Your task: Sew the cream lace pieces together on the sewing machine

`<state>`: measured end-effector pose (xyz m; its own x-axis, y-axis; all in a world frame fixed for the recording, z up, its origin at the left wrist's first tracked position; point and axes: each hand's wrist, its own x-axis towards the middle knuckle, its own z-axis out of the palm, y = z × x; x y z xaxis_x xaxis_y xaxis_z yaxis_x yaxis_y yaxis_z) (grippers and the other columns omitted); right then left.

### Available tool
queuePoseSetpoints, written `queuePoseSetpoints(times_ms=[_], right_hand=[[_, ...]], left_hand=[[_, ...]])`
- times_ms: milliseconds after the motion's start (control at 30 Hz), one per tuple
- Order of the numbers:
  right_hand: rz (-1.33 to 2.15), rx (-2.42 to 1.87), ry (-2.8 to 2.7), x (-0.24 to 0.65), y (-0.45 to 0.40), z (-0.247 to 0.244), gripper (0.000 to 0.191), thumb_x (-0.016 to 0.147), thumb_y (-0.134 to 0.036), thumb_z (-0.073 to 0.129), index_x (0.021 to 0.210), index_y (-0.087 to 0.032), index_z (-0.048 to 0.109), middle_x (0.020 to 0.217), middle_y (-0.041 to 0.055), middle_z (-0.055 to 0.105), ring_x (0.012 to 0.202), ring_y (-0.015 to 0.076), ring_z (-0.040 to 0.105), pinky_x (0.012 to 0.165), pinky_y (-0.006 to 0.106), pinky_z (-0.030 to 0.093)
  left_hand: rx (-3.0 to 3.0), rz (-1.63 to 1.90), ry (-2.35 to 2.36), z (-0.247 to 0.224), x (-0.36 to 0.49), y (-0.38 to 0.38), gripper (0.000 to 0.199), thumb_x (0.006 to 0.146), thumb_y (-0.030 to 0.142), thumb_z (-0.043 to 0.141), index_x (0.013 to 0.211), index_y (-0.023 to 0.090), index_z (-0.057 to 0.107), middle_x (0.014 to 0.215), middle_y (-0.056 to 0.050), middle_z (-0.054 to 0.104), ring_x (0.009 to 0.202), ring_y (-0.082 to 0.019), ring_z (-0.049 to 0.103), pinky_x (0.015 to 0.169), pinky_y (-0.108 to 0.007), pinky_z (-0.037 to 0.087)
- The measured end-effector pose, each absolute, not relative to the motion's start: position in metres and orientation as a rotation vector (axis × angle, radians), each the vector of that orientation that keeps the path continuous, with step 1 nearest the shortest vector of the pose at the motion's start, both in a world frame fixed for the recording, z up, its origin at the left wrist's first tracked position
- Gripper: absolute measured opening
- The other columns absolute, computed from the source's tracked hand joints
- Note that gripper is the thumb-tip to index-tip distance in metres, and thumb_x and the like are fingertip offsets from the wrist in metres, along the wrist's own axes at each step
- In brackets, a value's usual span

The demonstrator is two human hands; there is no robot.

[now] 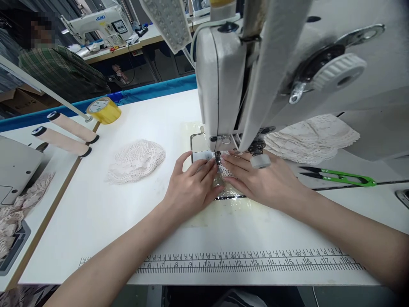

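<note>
At the needle area of a white sewing machine (pixel 220 85), a small piece of white lace (pixel 226 169) lies under the presser foot (pixel 218 157). My left hand (pixel 193 181) rests flat just left of the foot, fingers stretched out with their tips close to the needle. On the right side, my right hand (pixel 255 172) lies flat with extended fingers over the lace, its fingertips beside the foot. Much of the lace is hidden by my hands and the machine head. A separate lace piece (pixel 137 161) lies on the white table, left of my left hand.
Stacked lace pieces (pixel 313 136) and green thread snips (pixel 338 175) lie right of the machine head. At left are yellow tape (pixel 104 111) and two thread cones (pixel 64 140). A printed ruler (pixel 223 262) runs along the front edge. Another person (pixel 64 72) sits beyond.
</note>
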<state>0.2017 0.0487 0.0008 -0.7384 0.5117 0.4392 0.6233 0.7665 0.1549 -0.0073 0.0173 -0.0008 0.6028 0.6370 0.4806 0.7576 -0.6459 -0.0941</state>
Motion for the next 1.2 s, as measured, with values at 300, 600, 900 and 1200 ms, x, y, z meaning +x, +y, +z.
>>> queuePoseSetpoints(times_ms=[300,600,900,1200], right_hand=[[-0.496,-0.914,-2.599,0.204,0.061,-0.002,0.027,0.085,-0.006,0.051,0.077,-0.022,0.072,0.086,0.0044,0.072,0.098,0.0222,0.062,0.104,0.041,0.041],[-0.621,-0.931,-2.557,0.212,0.062,0.012,0.041,0.082,0.003,0.039,0.069,-0.021,0.069,0.071,0.0035,0.066,0.073,0.0200,0.059,0.099,0.045,0.042],[-0.472,-0.815,-2.548,0.214,0.052,0.014,0.040,0.080,0.007,0.041,0.075,-0.019,0.072,0.076,0.0035,0.068,0.076,0.0187,0.062,0.090,0.036,0.049],[-0.430,-0.747,-2.573,0.204,0.036,0.007,0.035,0.089,0.001,0.043,0.098,-0.017,0.073,0.098,0.0045,0.075,0.090,0.0184,0.066,0.093,0.037,0.048]], left_hand=[[-2.484,-0.576,-1.144,0.001,0.000,0.008,0.026,0.093,0.030,0.056,0.115,0.018,0.065,0.118,-0.005,0.071,0.093,-0.019,0.064,0.092,-0.041,0.040],[-2.330,-0.655,-1.110,0.020,-0.016,0.008,0.024,0.091,0.033,0.060,0.069,0.023,0.063,0.065,0.003,0.071,0.067,-0.016,0.062,0.077,-0.039,0.038],[-2.375,-0.289,-1.312,0.016,-0.023,0.008,0.024,0.094,0.016,0.049,0.108,0.017,0.069,0.086,-0.006,0.071,0.058,-0.015,0.060,0.056,-0.032,0.037],[-2.547,-0.383,-1.479,0.010,-0.016,0.007,0.049,0.097,0.039,0.048,0.138,0.014,0.047,0.132,-0.011,0.062,0.120,-0.027,0.059,0.100,-0.044,0.046]])
